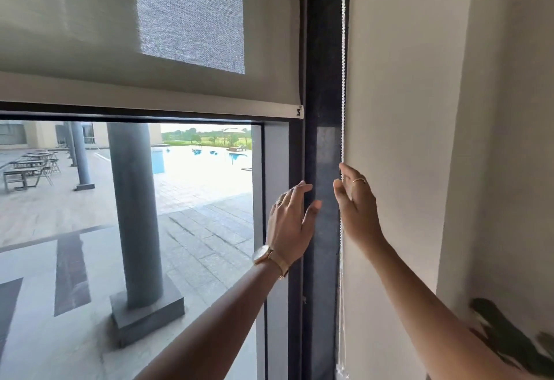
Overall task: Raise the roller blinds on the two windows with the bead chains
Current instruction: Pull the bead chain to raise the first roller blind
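Observation:
A beige roller blind (150, 49) covers the upper part of the left window, its bottom bar (180, 106) a little below the top of the glass. A white bead chain (343, 64) hangs down the dark frame (323, 79), at the left edge of a second blind (398, 109) that hangs fully down on the right. My right hand (358, 205) is at the chain, thumb and fingers closing around it at mid-height. My left hand (289, 220), with a wristwatch, is open with fingers spread against the dark frame, holding nothing.
Through the glass I see a grey pillar (135, 214), a paved terrace and a pool outside. A beige wall (509, 139) rises at the right, with a dark green plant leaf (506, 334) at the lower right.

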Motion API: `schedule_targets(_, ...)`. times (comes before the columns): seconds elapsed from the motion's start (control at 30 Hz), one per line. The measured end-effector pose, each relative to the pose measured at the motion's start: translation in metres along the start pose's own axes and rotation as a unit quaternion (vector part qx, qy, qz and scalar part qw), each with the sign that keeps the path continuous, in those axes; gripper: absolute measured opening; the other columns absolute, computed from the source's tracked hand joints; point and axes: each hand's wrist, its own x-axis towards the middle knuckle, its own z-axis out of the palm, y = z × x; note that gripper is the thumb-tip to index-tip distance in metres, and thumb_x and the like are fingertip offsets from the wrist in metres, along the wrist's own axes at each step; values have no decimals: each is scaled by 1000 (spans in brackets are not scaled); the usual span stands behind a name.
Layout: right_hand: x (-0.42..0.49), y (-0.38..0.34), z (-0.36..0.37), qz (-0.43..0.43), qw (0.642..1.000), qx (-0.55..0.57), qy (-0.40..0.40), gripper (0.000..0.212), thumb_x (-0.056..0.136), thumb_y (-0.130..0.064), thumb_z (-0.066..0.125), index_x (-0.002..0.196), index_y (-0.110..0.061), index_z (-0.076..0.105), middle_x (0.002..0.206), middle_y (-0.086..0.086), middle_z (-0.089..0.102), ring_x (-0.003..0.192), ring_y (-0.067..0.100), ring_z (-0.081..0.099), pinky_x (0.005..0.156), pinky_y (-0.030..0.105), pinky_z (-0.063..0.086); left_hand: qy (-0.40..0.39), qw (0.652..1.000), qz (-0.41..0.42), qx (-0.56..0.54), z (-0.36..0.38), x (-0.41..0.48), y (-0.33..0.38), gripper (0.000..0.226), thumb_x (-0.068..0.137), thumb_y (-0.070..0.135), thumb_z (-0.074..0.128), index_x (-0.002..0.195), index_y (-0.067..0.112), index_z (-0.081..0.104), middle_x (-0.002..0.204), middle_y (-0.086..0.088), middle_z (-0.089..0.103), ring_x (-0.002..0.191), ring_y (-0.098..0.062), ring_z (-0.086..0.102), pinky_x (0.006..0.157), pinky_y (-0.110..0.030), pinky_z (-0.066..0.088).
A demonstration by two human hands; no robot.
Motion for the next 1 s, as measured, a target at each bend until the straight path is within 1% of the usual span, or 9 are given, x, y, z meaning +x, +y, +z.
schedule_targets(0.17, -55, -45, -8, -90, 981, -171, -30, 42, 98, -35, 40, 135, -16, 47, 138, 3, 55, 129, 17, 48, 108, 22, 31, 36, 983, 127, 131, -57, -31, 30, 36, 91, 31, 54, 123, 15, 57, 135, -7, 59, 126, -23, 54, 104, -32, 34)
schedule_targets(0.27, -97, -80, -14, -116, 977, -169, -60, 45, 95, -41, 36, 129, -16, 52, 132, 2, 58, 124, 17, 51, 108, 27, 37, -3, 972, 143, 186, -106, -65, 54, 33, 88, 29, 59, 118, 15, 60, 123, -7, 67, 113, -24, 63, 98, -38, 47)
schedule_targets(0.33, -130, -103, -18, -122, 973, -170, -96, 41, 95, -39, 38, 125, -18, 55, 129, 1, 61, 121, 16, 53, 106, 33, 43, -51, 973, 113, 195, -144, -95, 71, 27, 89, 30, 57, 111, 16, 62, 106, -4, 74, 94, -22, 70, 81, -41, 59)
schedule_targets(0.4, -164, -126, -20, -114, 972, -156, -131, 35, 96, -35, 38, 121, -21, 57, 123, -2, 64, 116, 14, 56, 100, 34, 47, -85, 979, 58, 176, -180, -126, 87, 23, 91, 34, 54, 106, 19, 63, 95, 1, 76, 84, -17, 71, 72, -35, 60)
schedule_targets(0.53, -229, -183, -21, -81, 968, -94, -218, 40, 98, -41, 32, 108, -22, 65, 108, -7, 71, 101, 7, 64, 88, 34, 54, -72, 985, -24, 157, -253, -191, 127, 27, 92, 46, 49, 103, 25, 62, 96, 9, 74, 90, -8, 64, 72, -31, 57)
schedule_targets(0.67, -287, -238, -12, -50, 962, -59, -262, 36, 95, -42, 35, 103, -26, 66, 105, -9, 72, 98, 5, 66, 87, 33, 55, -67, 982, -62, 165, -322, -242, 174, 32, 91, 49, 43, 100, 26, 64, 99, 11, 73, 95, -5, 61, 76, -34, 56)
schedule_targets(0.77, -317, -283, 1, -13, 960, -15, -278, 28, 94, -41, 42, 98, -28, 66, 98, -10, 73, 96, 6, 67, 86, 31, 53, -34, 981, -112, 155, -378, -264, 199, 34, 89, 53, 43, 104, 30, 62, 101, 13, 73, 96, -5, 64, 78, -37, 57)
schedule_targets(0.87, -341, -335, 20, -15, 961, 46, -274, 20, 97, -29, 48, 96, -26, 67, 91, -12, 73, 90, 0, 66, 78, 22, 51, 16, 980, -143, 138, -439, -285, 221, 34, 91, 52, 44, 110, 29, 59, 92, 11, 75, 86, -5, 70, 74, -34, 59)
schedule_targets(1.0, -377, -412, 57, -28, 948, 134, -288, 30, 94, -39, 45, 99, -20, 67, 86, -8, 74, 80, 1, 69, 66, 19, 52, 71, 971, -182, 139, -521, -316, 238, 29, 92, 45, 49, 111, 26, 60, 83, 12, 74, 74, -3, 70, 67, -28, 59)
